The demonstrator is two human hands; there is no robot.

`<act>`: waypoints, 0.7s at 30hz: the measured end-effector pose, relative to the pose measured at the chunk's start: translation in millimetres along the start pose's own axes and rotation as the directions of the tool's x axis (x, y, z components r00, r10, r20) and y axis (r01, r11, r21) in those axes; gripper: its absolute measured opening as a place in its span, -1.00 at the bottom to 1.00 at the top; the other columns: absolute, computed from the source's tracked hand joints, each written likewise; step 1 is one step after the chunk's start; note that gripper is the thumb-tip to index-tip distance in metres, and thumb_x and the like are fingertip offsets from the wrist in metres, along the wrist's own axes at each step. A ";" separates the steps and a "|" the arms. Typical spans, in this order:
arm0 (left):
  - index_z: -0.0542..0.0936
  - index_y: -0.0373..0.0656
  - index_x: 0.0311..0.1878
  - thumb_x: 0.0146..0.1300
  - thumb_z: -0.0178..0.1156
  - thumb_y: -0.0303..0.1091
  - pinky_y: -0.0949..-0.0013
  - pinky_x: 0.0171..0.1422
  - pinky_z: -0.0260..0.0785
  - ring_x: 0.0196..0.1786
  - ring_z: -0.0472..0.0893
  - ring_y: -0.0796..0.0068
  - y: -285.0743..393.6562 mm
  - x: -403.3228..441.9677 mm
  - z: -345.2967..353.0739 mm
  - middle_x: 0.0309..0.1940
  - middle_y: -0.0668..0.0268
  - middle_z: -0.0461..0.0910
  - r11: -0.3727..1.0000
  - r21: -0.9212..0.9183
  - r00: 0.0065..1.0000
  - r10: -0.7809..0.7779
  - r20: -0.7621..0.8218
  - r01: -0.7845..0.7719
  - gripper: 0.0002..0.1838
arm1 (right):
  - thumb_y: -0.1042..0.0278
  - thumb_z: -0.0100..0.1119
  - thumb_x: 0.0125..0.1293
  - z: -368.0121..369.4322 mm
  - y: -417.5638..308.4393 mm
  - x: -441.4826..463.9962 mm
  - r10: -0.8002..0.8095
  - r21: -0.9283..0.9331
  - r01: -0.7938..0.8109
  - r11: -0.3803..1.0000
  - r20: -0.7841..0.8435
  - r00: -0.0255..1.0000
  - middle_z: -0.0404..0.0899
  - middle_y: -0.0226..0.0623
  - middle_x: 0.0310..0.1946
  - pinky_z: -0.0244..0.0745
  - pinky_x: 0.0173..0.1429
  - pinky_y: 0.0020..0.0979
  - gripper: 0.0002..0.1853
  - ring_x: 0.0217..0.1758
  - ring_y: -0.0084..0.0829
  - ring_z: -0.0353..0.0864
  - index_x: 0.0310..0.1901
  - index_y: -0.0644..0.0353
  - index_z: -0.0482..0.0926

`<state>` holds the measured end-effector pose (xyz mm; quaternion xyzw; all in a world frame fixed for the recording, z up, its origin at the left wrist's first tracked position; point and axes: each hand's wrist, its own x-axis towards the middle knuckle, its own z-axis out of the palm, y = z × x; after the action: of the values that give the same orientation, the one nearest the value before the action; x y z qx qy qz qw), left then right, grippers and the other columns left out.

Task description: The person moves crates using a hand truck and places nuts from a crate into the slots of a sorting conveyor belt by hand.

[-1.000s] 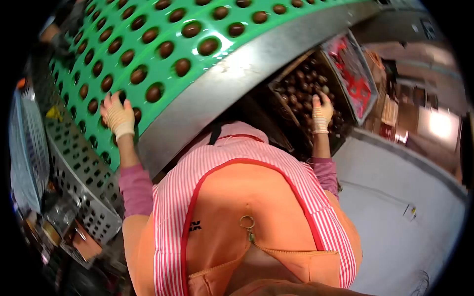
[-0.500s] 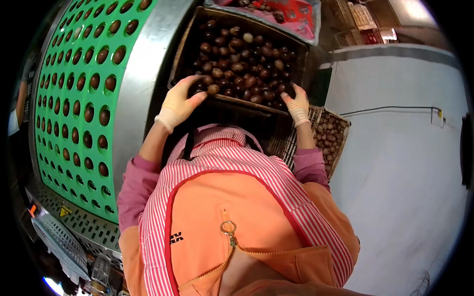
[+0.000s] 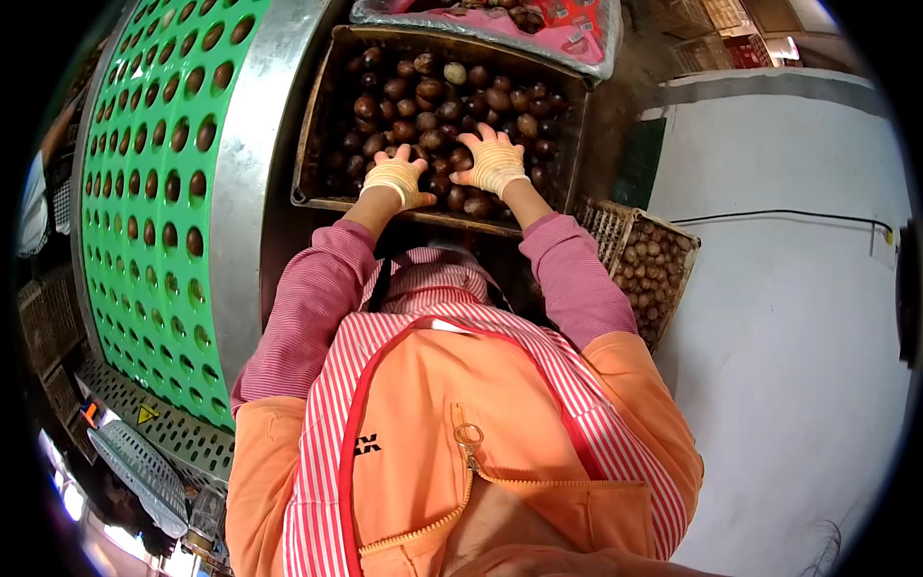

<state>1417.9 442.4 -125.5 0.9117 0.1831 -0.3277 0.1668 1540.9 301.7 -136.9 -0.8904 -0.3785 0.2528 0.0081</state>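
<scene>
My left hand (image 3: 396, 180), in a cream ribbed glove with the fingertips bare, reaches over the near rim of a dark shallow box (image 3: 312, 125). Its fingers are spread over the contents. My right hand (image 3: 492, 163), gloved alike, lies farther in, fingers apart on top of the heap. The box holds a pile of dark brown, shiny, round nut-like pieces (image 3: 428, 91). A paler one (image 3: 455, 72) shows near the far side. Neither hand has a piece closed in its fingers. What lies under the palms is hidden.
At left, a green panel (image 3: 154, 173) has rows of holes, many holding brown pieces, beside a metal edge (image 3: 252, 144). A crate of lighter pieces (image 3: 654, 269) stands right. A pink-lined tray (image 3: 601, 58) lies beyond the box. A pale wall (image 3: 788, 337) is at right.
Both hands have left the box's sides and moved inward onto the brown pieces, closer together. The green panel's rows have shifted, and the whole view has moved slightly.
</scene>
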 end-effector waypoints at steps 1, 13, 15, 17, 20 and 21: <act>0.37 0.24 0.39 0.08 0.38 0.11 -0.08 0.41 0.29 0.44 0.17 -0.13 2.1 -5.4 2.6 0.47 0.25 0.12 1.000 0.021 1.000 0.005 0.001 -0.005 -0.23 | -0.10 0.44 -0.01 2.9 -0.2 -5.5 0.000 0.032 0.000 0.999 0.003 1.000 0.11 -0.17 0.44 0.28 0.35 0.14 -0.23 0.43 -0.02 0.22 0.29 -0.17 0.43; 0.37 0.19 0.36 -0.03 0.45 0.16 -0.06 0.36 0.32 0.37 0.27 -0.20 6.6 -15.7 6.6 0.46 0.07 0.09 0.996 0.047 0.997 -0.068 -0.027 0.070 -0.15 | -0.21 0.41 -0.10 -10.4 1.6 -1.4 -0.047 0.025 0.042 0.999 0.212 0.976 0.43 -0.04 0.23 0.43 0.26 -0.16 -0.19 0.23 -0.05 0.50 0.22 -0.04 0.49; 0.38 0.17 0.36 0.00 0.43 0.16 -0.05 0.35 0.33 0.35 0.30 -0.18 1.7 -11.6 4.5 0.41 0.05 0.16 0.997 0.049 0.998 -0.063 -0.018 0.063 -0.17 | -0.22 0.42 -0.11 -5.6 11.2 2.8 -0.084 0.104 0.053 0.993 0.321 0.943 0.53 -0.03 0.14 0.42 0.24 -0.18 -0.23 0.18 -0.07 0.54 0.16 0.00 0.54; 0.39 0.15 0.36 0.03 0.42 0.16 -0.04 0.34 0.34 0.32 0.32 -0.16 3.4 -8.5 0.6 0.36 0.03 0.21 0.997 0.041 0.998 -0.066 -0.020 0.067 -0.18 | -0.23 0.42 -0.10 0.7 18.1 -9.6 -0.148 0.185 0.095 0.978 0.293 0.945 0.60 0.02 0.04 0.43 0.20 -0.19 -0.29 0.15 -0.06 0.55 0.05 0.08 0.60; 0.39 0.19 0.38 0.09 0.30 0.25 -0.02 0.39 0.29 0.35 0.32 -0.08 -8.0 5.1 9.2 0.38 0.02 0.22 0.983 0.184 1.000 0.012 -0.028 -0.006 -0.21 | -0.21 0.41 -0.09 30.8 24.0 -8.9 -0.151 0.155 0.128 0.980 0.148 0.977 0.58 0.09 -0.04 0.47 0.17 -0.21 -0.34 0.09 -0.03 0.56 0.00 0.06 0.63; 0.39 0.20 0.38 0.11 0.26 0.29 -0.01 0.40 0.27 0.37 0.31 -0.04 -11.4 4.9 9.5 0.40 0.04 0.22 0.971 0.237 0.999 0.028 -0.023 -0.022 -0.21 | -0.18 0.42 -0.10 36.6 23.0 -14.4 -0.151 0.177 0.132 0.975 0.098 0.984 0.54 0.07 -0.09 0.49 0.15 -0.20 -0.38 0.04 0.00 0.55 -0.01 -0.02 0.63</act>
<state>1411.2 449.5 -137.7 0.9315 0.1332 -0.3333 0.0585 1531.1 269.0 -167.1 -0.8417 -0.4180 0.3320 0.0810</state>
